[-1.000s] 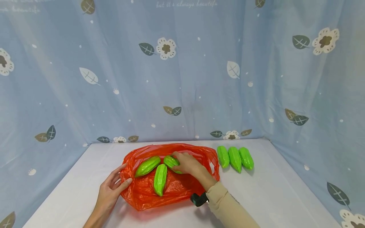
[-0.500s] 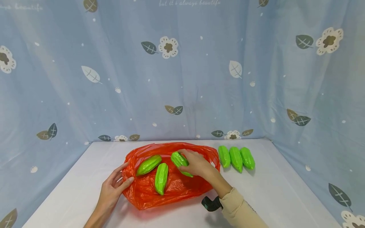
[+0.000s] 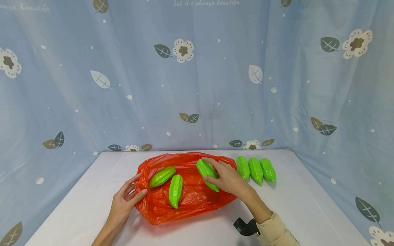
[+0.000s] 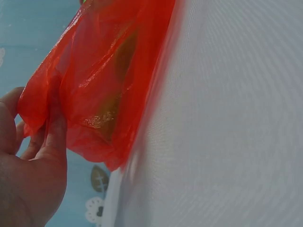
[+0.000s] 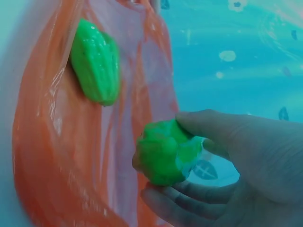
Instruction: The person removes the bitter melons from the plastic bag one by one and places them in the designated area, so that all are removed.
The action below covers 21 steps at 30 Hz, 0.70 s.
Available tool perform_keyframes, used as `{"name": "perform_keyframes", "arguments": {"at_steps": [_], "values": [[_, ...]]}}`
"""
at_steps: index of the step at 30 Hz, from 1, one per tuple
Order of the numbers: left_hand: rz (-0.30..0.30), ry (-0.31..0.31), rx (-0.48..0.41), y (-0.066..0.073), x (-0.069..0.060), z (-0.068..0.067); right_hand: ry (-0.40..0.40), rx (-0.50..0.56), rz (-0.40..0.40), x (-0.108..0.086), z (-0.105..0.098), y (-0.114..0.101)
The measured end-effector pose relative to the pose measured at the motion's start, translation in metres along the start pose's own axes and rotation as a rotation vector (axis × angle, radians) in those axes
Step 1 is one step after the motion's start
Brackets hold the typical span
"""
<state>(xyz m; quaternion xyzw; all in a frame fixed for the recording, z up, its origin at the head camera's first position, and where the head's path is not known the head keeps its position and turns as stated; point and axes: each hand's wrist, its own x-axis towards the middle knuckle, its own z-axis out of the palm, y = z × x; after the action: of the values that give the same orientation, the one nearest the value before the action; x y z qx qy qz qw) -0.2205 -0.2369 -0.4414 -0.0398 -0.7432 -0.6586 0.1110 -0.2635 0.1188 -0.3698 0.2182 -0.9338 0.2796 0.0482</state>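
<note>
Nearest the viewer, at the bottom right, a beige fabric sleeve (image 3: 274, 229) covers the right forearm, with a small, curved black device (image 3: 245, 227) beside the wrist. To the left, the person's left hand (image 3: 123, 200) has its thumb and fingers partly closed on the left edge of a thin, translucent red plastic bag (image 3: 194, 200). The bag lies spread across the white-covered table (image 3: 307, 212), its wide mouth open so that the inside shows. Inside are two glossy, bright green, ridged, elongated vegetables: the nearer one (image 3: 175, 192) points its narrow tip toward the viewer, and the one behind it to the left (image 3: 162, 176) lies slanted; they are just beside each other. In the right half of the bag's opening, the right hand (image 3: 227, 178) reaches in from the right and grips a third green vegetable (image 3: 205, 170), tilted, with the thumb on one side and curved fingers on the other; whether its underside touches the plastic cannot be told. Just beyond the bag's right edge, three more such vegetables (image 3: 255, 171) lie side by side on the table in a neat row. Behind everything hangs a pale blue curtain (image 3: 221, 92) printed with white flowers, leaves and faint white lettering.
</note>
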Motion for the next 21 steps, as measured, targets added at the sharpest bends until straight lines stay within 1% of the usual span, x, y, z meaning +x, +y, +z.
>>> {"name": "perform_keyframes", "arguments": {"at_steps": [4,7,10,16,21], "values": [[0.005,-0.004,-0.009,-0.001,0.0,0.0,0.01,0.001,-0.02,-0.01,-0.007,0.007],[0.005,-0.007,-0.007,-0.002,0.0,0.0,-0.017,0.021,-0.01,-0.017,-0.013,0.013],[0.012,-0.009,0.014,-0.002,0.0,0.0,-0.038,0.048,0.009,-0.025,-0.021,0.017],[0.001,-0.018,0.032,0.0,0.002,-0.001,-0.031,0.088,0.017,-0.036,-0.034,0.028],[-0.018,-0.015,0.045,0.001,0.001,-0.001,-0.05,0.112,0.075,-0.046,-0.044,0.038]]}}
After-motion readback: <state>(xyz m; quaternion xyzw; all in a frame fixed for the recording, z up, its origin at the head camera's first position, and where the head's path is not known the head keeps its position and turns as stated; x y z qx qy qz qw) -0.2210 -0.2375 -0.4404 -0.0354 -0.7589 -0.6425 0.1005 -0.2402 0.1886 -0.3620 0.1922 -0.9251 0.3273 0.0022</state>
